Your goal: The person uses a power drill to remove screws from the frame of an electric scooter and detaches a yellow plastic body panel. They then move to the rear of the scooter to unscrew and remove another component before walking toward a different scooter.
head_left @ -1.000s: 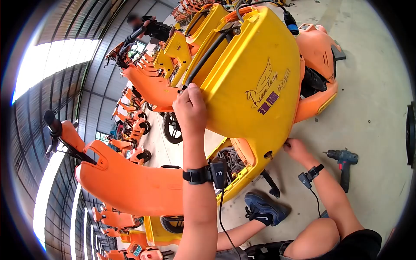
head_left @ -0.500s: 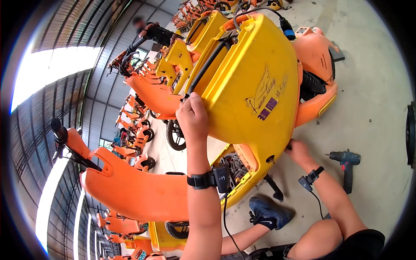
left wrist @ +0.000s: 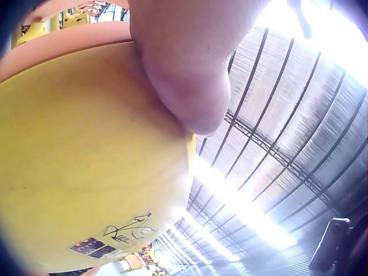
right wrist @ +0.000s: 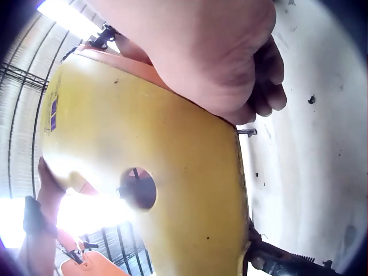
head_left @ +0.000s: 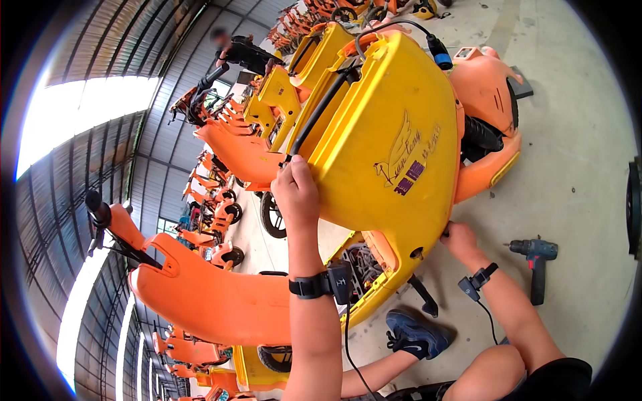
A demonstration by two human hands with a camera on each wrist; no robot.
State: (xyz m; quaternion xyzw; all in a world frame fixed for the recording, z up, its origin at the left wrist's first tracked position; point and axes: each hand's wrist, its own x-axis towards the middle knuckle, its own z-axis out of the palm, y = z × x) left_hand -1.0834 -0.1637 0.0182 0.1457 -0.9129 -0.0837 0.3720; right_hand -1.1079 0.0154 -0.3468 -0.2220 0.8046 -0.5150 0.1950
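Observation:
A large yellow scooter body panel [head_left: 388, 160] with a bird drawing and purple characters fills the middle of the head view. At its upper left edge, my left hand [head_left: 296, 190] grips the rim, thumb on the outer face; the panel hides the other fingertips. My right hand [head_left: 463, 244], lower down, has its fingers curled at the bottom edge. In the right wrist view that hand [right wrist: 213, 63] sits against the panel's edge, above a round hole [right wrist: 138, 188]. The left wrist view shows the thumb [left wrist: 195, 109] lying along the rim.
A cordless drill [head_left: 543, 249] lies on the floor right of my right forearm. My shoe [head_left: 418, 334] is beside the kickstand [head_left: 423, 297]. Another scooter's orange front [head_left: 214, 294] stands at left. A person [head_left: 244, 57] is at the back, among rows of scooters.
The head view has shifted, so the scooter, hands and drill appear slightly lower and further right. Both hands keep their places at the panel's edges.

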